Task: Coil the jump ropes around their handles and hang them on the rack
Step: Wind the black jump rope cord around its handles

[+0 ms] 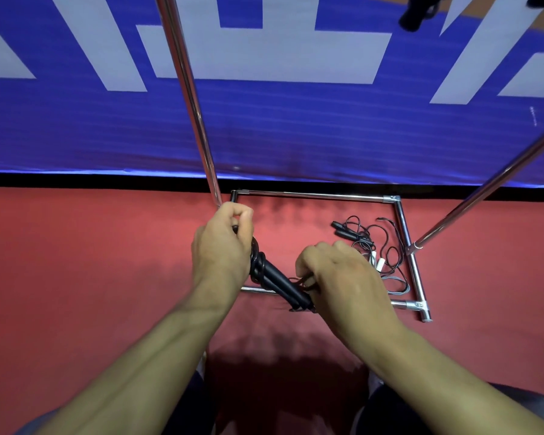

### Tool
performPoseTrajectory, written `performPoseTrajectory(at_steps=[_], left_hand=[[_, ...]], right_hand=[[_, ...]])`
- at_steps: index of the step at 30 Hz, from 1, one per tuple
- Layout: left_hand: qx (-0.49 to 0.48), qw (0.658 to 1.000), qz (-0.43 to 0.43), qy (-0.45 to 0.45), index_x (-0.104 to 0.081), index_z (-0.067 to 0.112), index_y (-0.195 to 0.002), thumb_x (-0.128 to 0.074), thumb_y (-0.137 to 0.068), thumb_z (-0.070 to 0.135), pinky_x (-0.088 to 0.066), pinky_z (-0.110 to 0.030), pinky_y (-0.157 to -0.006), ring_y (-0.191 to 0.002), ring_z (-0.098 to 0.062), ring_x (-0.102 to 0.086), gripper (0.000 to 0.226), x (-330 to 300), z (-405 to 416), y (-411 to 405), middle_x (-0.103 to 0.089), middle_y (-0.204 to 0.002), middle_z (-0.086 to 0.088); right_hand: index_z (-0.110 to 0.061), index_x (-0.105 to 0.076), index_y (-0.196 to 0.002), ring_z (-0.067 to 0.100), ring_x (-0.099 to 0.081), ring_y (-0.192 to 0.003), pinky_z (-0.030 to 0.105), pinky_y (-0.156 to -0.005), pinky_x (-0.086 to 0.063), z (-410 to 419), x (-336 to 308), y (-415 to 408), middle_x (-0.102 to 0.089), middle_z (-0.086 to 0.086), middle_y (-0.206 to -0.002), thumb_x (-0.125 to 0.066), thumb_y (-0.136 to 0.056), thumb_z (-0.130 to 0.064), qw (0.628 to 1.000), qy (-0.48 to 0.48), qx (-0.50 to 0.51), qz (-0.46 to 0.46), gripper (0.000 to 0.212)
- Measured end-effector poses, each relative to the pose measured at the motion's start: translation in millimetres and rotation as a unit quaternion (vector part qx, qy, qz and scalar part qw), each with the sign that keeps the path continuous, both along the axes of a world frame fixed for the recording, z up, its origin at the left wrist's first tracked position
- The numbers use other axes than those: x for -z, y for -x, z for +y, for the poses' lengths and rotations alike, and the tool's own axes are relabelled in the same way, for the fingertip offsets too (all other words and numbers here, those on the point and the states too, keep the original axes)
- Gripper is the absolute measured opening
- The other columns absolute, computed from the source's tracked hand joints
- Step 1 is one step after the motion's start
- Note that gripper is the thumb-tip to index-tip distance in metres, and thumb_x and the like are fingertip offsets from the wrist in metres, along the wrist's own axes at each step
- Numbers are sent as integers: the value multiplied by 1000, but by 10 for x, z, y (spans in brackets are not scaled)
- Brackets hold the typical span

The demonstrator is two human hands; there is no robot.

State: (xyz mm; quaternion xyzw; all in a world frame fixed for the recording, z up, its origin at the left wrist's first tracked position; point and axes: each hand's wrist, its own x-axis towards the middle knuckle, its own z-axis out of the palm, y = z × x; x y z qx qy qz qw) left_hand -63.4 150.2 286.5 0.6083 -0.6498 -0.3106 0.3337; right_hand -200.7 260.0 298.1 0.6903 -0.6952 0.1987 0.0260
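The left hand (222,246) grips the upper end of the paired black handles (280,285), over the wound cord. The right hand (336,277) pinches the lower end, where loose cord ends stick out. Best to keep the wraps tight and tuck the tail in. More ropes (374,252) lie on the floor beyond the right hand, inside the rack (404,227) base.

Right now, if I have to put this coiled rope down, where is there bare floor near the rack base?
Bare red floor lies left of the left hand, outside the rack base. Inside the frame, a strip along the back bar is bare. The right half is crowded with loose jump ropes, beside the right hand.
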Motion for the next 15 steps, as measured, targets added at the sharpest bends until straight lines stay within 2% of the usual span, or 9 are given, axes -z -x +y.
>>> performPoseTrajectory(at_steps=[1, 2, 5, 8, 10, 11, 13, 14, 15], left_hand=[[-9, 1000, 8, 4, -60, 30, -81, -55, -96, 29, -53, -39, -75, -76, -27, -66, 16, 13, -15, 1, -70, -78, 6], [-15, 1000, 15, 6, -62, 28, -83, -55, -96, 28, -54, -40, -76, -76, -27, -67, 15, 15, -27, 3, -71, -78, 5], [-36, 999, 31, 20, -65, 25, -89, -53, -96, 29, -54, -41, -78, -81, -27, -68, 15, 20, -69, -1, -72, -83, 4], [-84, 994, 55, 42, -66, 22, -91, -54, -97, 26, -51, -37, -80, -84, -25, -66, 13, -41, -129, -7, -67, -79, 8], [-113, 989, 97, 18, -64, 23, -86, -55, -96, 21, -49, -33, -77, -80, -16, -64, 13, -79, -173, 5, -62, -74, 15], [-128, 984, 125, 0, -64, 23, -85, -55, -95, 20, -48, -31, -72, -73, -8, -62, 14, -87, -187, 19, -61, -72, 16], [-153, 969, 189, -31, -65, 25, -82, -57, -93, 17, -45, -27, -63, -54, 1, -55, 15, -105, -192, 63, -60, -66, 13], [-162, 962, 215, -43, -65, 26, -80, -58, -92, 17, -46, -27, -59, -50, 0, -53, 16, -113, -181, 90, -60, -64, 13], [-167, 956, 233, -54, -65, 26, -79, -59, -91, 17, -48, -29, -58, -50, -2, -53, 16, -119, -167, 119, -60, -63, 12]], right_hand=[[-22, -54, -73, 22, -43, -59, 25, -56, -23, 22, -20, -31, -50, -6, -65, -50, -67, -16, 1000, 3, -5, 11, 9], [-21, -56, -75, 22, -43, -60, 26, -55, -26, 43, -30, -52, -51, -6, -66, -43, -70, -19, 1000, 1, -6, 19, 14], [-20, -60, -86, 24, -48, -64, 31, -53, -44, 116, -59, -107, -54, -3, -74, -43, -73, -21, 1000, -2, -25, -8, 21], [-20, -56, -104, 22, -56, -75, 35, -63, -49, 248, -129, -250, -56, -3, -92, -48, -84, -27, 994, -22, -59, -86, 23], [-27, -49, -105, 15, -55, -74, 33, -64, -46, 328, -128, -355, -54, -11, -98, -44, -92, -30, 983, -33, -66, -166, 14], [-32, -45, -102, 11, -53, -71, 32, -63, -44, 352, -81, -394, -53, -14, -95, -44, -94, -29, 972, -35, -58, -223, 9], [-37, -42, -95, 10, -59, -69, 33, -65, -48, 349, 30, -464, -60, -11, -84, -48, -97, -26, 934, -56, -17, -353, 13], [-36, -43, -91, 11, -64, -68, 34, -67, -51, 334, 96, -495, -64, -4, -81, -51, -98, -22, 898, -73, 10, -435, 18], [-33, -42, -89, 13, -67, -67, 35, -67, -52, 308, 146, -525, -67, 3, -79, -54, -99, -16, 841, -89, 43, -531, 23]])
